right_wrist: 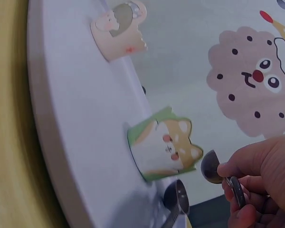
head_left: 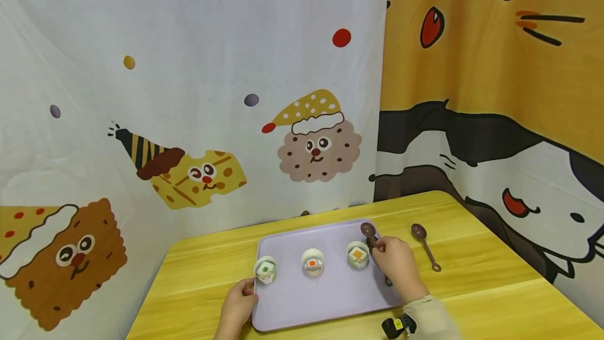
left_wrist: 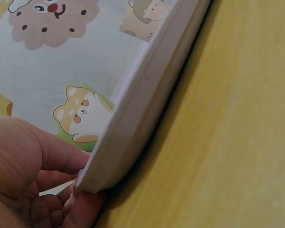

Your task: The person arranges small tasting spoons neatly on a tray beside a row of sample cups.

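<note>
My left hand (head_left: 237, 304) pinches the near left edge of a pale purple tray (head_left: 302, 306); the left wrist view shows thumb and fingers on the tray's rim (left_wrist: 118, 123). With my right hand (head_left: 398, 266) I hold a small brown spoon (right_wrist: 210, 167) by its handle, over the tray's right side. A second brown spoon (right_wrist: 176, 197) lies on the tray beneath that hand, partly hidden in the head view. Beside the right hand stands a green paper cup with a dog picture (right_wrist: 164, 145), holding an orange-and-white piece (head_left: 358, 254).
Two more paper cups stand in the row, a pinkish one (head_left: 313, 264) in the middle and a green one (head_left: 266, 271) at the left edge. Another brown spoon (head_left: 424, 243) lies right of the tray on the yellow table (head_left: 491, 277). Printed curtains (head_left: 198, 67) hang behind.
</note>
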A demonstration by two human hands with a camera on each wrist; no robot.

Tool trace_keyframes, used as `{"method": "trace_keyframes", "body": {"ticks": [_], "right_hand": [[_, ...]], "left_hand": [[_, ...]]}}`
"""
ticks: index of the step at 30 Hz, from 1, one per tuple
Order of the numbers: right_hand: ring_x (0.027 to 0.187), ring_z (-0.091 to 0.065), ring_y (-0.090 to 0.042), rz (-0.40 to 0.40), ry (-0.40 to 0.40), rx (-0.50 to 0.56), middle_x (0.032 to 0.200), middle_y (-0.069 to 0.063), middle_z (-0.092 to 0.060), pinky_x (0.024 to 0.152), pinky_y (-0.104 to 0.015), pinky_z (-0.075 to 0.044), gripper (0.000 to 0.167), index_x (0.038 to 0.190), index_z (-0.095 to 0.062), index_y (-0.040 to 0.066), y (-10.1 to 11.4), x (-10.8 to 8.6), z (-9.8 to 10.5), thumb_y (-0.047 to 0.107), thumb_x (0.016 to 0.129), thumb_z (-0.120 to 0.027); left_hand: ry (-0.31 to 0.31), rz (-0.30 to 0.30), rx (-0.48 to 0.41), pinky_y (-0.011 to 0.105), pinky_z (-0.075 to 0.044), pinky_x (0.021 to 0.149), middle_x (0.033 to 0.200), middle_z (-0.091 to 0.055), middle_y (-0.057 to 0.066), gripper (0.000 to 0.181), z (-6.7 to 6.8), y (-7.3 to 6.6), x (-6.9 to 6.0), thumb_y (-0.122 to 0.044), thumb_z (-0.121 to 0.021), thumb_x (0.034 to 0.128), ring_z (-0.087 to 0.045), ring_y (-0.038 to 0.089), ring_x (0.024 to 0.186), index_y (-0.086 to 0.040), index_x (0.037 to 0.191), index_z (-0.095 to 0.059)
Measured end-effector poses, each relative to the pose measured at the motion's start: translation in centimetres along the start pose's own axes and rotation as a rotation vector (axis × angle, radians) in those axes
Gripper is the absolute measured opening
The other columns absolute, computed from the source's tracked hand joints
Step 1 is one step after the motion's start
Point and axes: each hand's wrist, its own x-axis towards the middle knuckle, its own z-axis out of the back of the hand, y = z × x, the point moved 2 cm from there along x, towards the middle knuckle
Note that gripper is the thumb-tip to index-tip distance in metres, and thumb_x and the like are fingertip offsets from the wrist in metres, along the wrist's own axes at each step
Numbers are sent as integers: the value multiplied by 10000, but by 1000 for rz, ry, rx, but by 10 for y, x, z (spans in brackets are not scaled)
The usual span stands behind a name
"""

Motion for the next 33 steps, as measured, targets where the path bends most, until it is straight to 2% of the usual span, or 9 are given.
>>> {"method": "trace_keyframes", "body": {"ticks": [9,16,24,33], "right_hand": [[642,-499,-188,18,4,18,678,-11,-559,558,-315,-398,35,807,-712,40,17,-6,-12,71,818,-723],[627,-490,-182,39,-17,46,641,23,-535,557,-317,-394,81,762,-695,63,28,-8,-20,80,800,-765],[585,-467,-141,80,-16,67,635,42,-540,526,-294,-389,99,719,-681,102,43,-12,-35,68,805,-718],[582,-513,-125,100,-72,63,635,60,-578,549,-308,-443,57,741,-711,95,59,-17,-48,83,784,-748]], "left_hand": [[3,-3,-1,357,-471,707,931,-631,94,423,-1,2,0,-14,-661,801,-586,247,858,49,1219,-665],[1,-1,0,351,-470,705,929,-631,94,426,-1,1,0,-7,-661,799,-586,245,857,51,1221,-664],[3,4,15,368,-481,718,938,-635,97,438,1,1,1,-15,-649,795,-592,253,867,50,1227,-660],[5,11,12,358,-478,705,936,-630,93,449,0,1,2,-7,-654,790,-590,248,864,43,1236,-658]]}}
